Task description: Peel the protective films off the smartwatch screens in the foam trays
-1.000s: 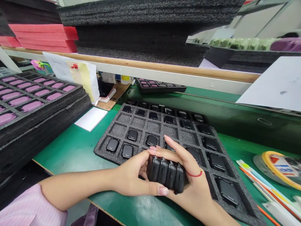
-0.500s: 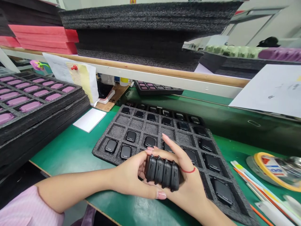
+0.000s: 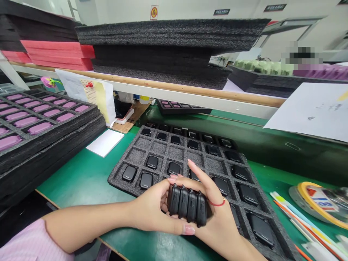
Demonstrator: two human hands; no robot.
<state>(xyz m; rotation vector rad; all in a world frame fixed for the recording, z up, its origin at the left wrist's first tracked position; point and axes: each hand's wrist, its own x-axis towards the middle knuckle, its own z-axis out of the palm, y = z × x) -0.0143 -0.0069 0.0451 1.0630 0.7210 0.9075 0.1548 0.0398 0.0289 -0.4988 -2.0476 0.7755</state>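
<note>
Several black smartwatch bodies (image 3: 187, 204) are held side by side in a row between my two hands, above the near part of a black foam tray (image 3: 176, 151). My left hand (image 3: 154, 208) grips the row from the left, its thumb along the near lower side. My right hand (image 3: 214, 217) cradles it from behind and the right, with one finger pointing up and a red string around it. In the tray, more black watch bodies (image 3: 146, 179) sit in their pockets; some middle pockets hold nothing. Part of the tray is hidden behind my hands.
Stacked foam trays with purple watch bodies (image 3: 40, 128) stand at the left. A white paper pad (image 3: 105, 142) lies beside them. A roll of tape (image 3: 320, 203) and coloured strips (image 3: 304, 224) are at the right. The shelf (image 3: 163, 88) above carries black foam sheets (image 3: 168, 36).
The view has tilted up slightly, so everything appears a little lower. Both hands keep the same hold on the row of watch bodies.
</note>
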